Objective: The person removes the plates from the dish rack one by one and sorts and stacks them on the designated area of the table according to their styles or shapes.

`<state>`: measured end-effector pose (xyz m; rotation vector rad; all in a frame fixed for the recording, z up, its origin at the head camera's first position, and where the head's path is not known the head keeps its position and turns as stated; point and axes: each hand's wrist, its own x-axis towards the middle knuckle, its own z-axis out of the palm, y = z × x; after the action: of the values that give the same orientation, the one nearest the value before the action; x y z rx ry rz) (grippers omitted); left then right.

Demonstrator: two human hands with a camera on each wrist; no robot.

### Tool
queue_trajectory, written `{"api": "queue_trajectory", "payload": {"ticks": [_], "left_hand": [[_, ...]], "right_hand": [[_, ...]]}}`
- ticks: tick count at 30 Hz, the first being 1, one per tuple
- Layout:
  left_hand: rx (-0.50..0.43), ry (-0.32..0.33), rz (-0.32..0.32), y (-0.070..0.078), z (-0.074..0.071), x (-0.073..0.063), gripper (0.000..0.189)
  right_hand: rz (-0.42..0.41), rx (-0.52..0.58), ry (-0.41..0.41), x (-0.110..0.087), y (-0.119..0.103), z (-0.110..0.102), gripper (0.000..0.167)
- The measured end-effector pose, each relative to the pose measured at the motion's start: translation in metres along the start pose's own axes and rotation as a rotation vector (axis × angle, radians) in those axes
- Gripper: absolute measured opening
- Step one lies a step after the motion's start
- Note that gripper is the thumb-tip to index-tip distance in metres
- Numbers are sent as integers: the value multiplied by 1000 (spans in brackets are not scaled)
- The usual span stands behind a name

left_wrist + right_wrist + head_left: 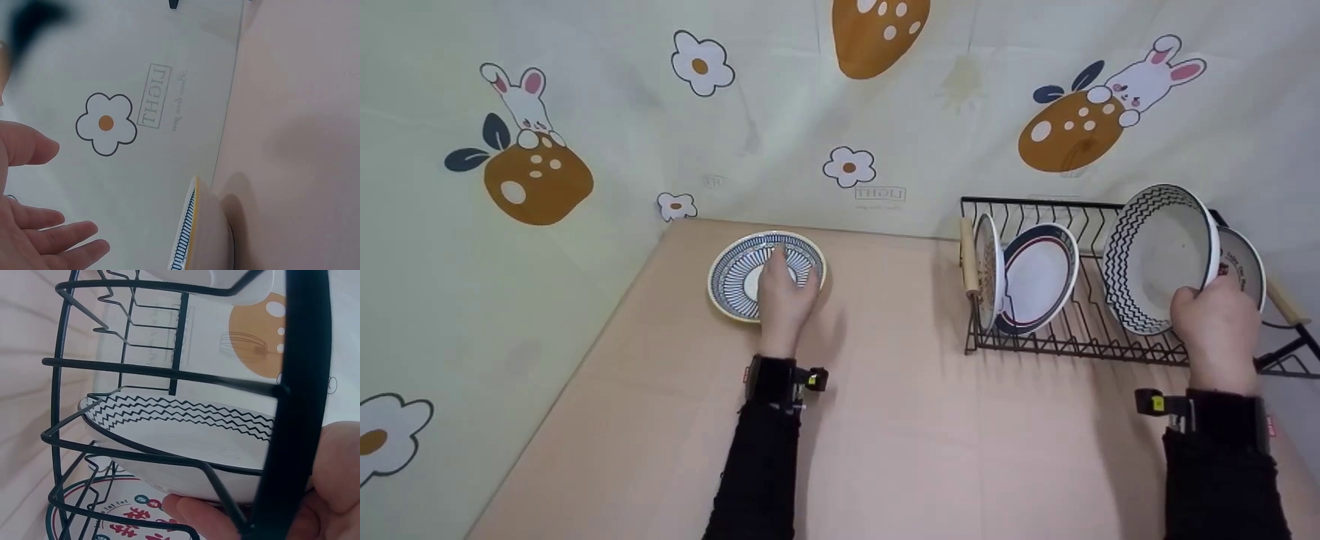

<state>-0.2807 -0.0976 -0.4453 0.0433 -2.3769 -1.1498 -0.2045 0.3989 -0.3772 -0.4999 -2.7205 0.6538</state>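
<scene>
My left hand [787, 300] hovers over a blue-and-white patterned bowl [729, 274] with a yellowish rim, at the table's far left. In the left wrist view its fingers [64, 239] are spread and hold nothing, apart from the bowl. On the right, my right hand [1219, 330] grips the rim of a white bowl with black zigzag bands [1170, 247], thumb on the inner side and fingers beneath. This bowl stands tilted in a black wire dish rack [1080, 349]; the right wrist view sees it through the rack's bars.
In the rack's left part stand a thin plate [988, 270] and a navy-rimmed plate [1039, 277]. Right of the zigzag bowl is another dish with lettering [1241, 255], partly hidden. The rack has wooden handles [969, 259]. A printed cloth [780, 127] hangs behind the table.
</scene>
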Motion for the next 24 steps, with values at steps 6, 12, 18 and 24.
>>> {"api": "queue_trajectory", "payload": {"ticks": [6,12,18,24], "left_hand": [[11,-6,31,6,2,-2,65],[6,-22,20,11,2,-3,66],[-19,-38,21,17,2,-5,67],[-41,-45,43,25,3,-8,66]], "right_hand": [[5,12,11,-2,1,4,45],[28,26,27,-3,1,6,45],[58,28,41,-6,0,9,46],[83,33,71,-9,-2,11,44]]}}
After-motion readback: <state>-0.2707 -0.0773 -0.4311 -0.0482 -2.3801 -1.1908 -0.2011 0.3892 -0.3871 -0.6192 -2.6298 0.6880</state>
